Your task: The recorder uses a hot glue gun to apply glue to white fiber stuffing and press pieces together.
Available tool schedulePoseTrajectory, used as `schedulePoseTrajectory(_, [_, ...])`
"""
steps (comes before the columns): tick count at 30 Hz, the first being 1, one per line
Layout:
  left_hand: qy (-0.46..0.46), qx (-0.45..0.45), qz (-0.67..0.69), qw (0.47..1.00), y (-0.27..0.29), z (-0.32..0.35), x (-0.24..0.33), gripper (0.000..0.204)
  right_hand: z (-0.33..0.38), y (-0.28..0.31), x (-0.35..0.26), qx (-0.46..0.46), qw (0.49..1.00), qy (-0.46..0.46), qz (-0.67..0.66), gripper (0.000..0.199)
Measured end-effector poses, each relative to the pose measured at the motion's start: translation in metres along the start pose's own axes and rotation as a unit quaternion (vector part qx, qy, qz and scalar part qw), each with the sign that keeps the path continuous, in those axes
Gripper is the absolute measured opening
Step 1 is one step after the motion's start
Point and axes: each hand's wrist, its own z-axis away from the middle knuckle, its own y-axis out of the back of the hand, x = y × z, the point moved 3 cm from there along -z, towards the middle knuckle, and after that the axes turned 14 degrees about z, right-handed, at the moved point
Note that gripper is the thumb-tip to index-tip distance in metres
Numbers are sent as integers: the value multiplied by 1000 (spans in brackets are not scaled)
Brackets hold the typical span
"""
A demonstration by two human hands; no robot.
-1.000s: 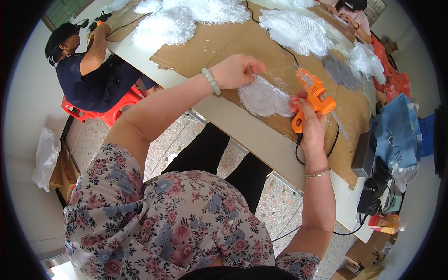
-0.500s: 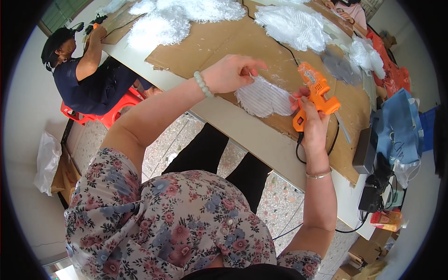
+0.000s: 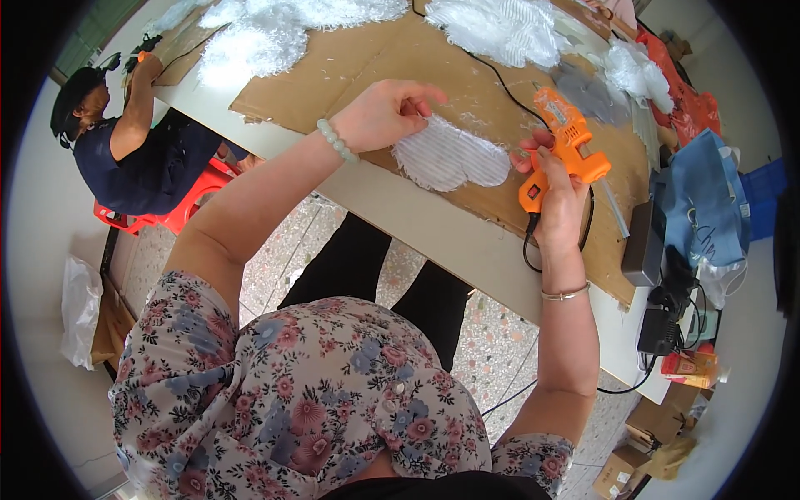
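Note:
My right hand (image 3: 557,196) is wrapped round the handle of an orange glue gun (image 3: 565,125), its nozzle tilted up and away from me. A pale glue stick (image 3: 617,210) extends behind the gun's rear end. To the left of the gun, a white ribbed piece of fabric (image 3: 454,156) with a rounded outline lies on brown cardboard (image 3: 383,71). My left hand (image 3: 385,114) hovers at the fabric's upper left edge, index finger stretched out and the other fingers loosely bent. I see nothing held in it.
Fluffy white fabric pieces (image 3: 254,52) and white ribbed pieces (image 3: 500,29) are heaped at the back. A black cord runs across the cardboard. At the right are a dark box (image 3: 643,243), a blue bag (image 3: 704,200) and a power adapter (image 3: 658,333). A co-worker (image 3: 137,154) sits at left.
The whole view has shifted, so the table appears slightly left and higher. My right hand still holds the glue gun, and my left hand stays by the fabric.

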Motion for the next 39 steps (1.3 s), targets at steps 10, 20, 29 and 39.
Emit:
schedulePoseTrajectory(10, [-10,6,-13,1000,-1,0,-6,38,3,-11,7,-38,999,-27,-5,25])
schedulePoseTrajectory(20, [-118,17,-155,981,-6,9,5,46,3,-13,8,-58,997,-33,29,25])
schedulePoseTrajectory(29, [-156,19,-181,971,-8,13,11,47,3,-14,8,-59,997,-27,36,26])
schedulePoseTrajectory(39, [-161,17,-225,961,-12,17,12,45,2,-14,10,-58,997,-25,42,26])
